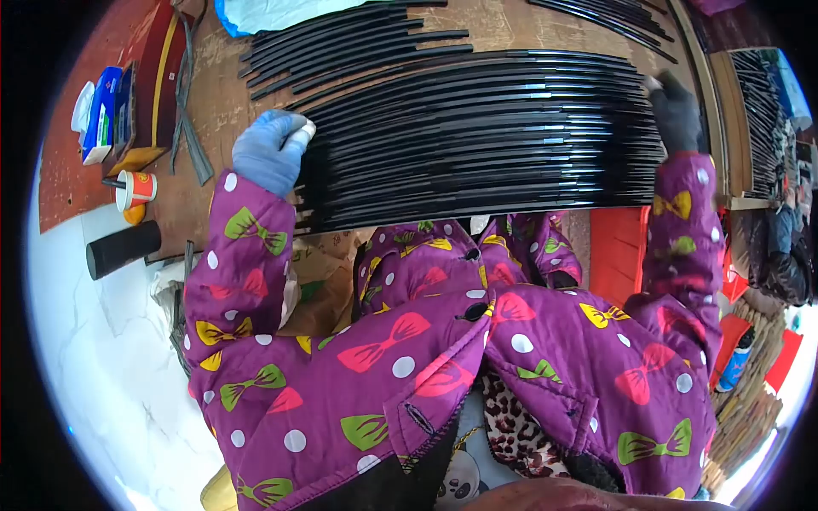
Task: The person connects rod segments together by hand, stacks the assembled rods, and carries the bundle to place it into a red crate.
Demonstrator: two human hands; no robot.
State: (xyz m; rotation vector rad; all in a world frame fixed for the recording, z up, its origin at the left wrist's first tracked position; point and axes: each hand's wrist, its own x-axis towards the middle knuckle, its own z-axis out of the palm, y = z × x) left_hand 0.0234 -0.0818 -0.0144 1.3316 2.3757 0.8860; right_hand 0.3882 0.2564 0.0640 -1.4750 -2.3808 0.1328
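A wide layer of long, thin, glossy black strips (477,136) lies side by side on the brown table in front of me. My left hand (271,153), in a blue-grey glove with a white fingertip, is closed at the left ends of the upper strips. At their right ends is my right hand (676,115), in a dark grey glove, its fingertips pinched together by the upper corner of the layer. Each hand appears to grip a strip's end, though the fingers partly hide the contact.
More black strips (349,47) lie beyond the layer, with another bundle (605,21) at the far right. At left are a tissue box (102,115), a paper cup (136,190) and a black cylinder (123,249). A wooden-edged rack (754,128) stands at right.
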